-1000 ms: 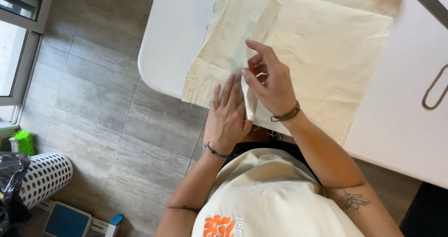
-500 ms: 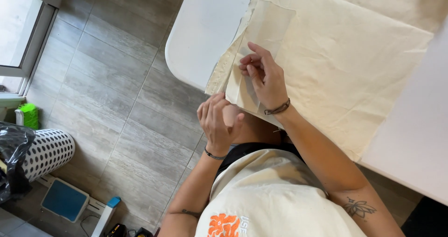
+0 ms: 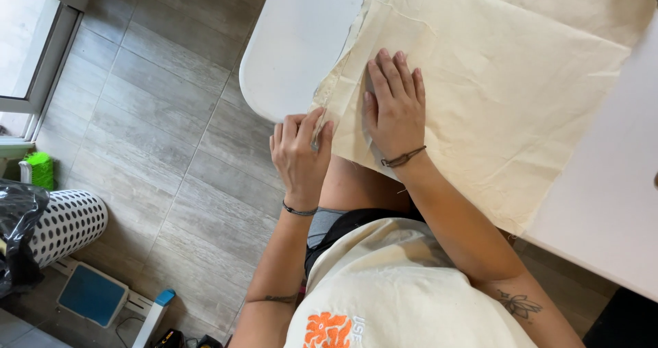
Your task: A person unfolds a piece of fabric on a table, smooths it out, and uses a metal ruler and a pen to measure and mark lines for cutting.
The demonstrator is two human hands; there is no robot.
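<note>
A large cream cloth (image 3: 521, 80) lies spread over a white table (image 3: 295, 39), its near edge hanging toward me. My right hand (image 3: 394, 104) rests flat, fingers together, pressing the cloth near its left corner. At the table's edge my left hand (image 3: 298, 152) pinches that corner of the cloth between thumb and fingers. Both wrists wear thin dark bracelets.
Grey wood-look tiles (image 3: 151, 135) cover the floor left of the table. A white dotted bin with a black bag (image 3: 48, 228), a blue scale (image 3: 92, 294) and a green brush (image 3: 40, 170) sit at the far left by a window.
My right hand went from pinching a folded strip to lying flat on the cloth. The left hand left its flat rest and took the cloth's corner. The view shifted right.
</note>
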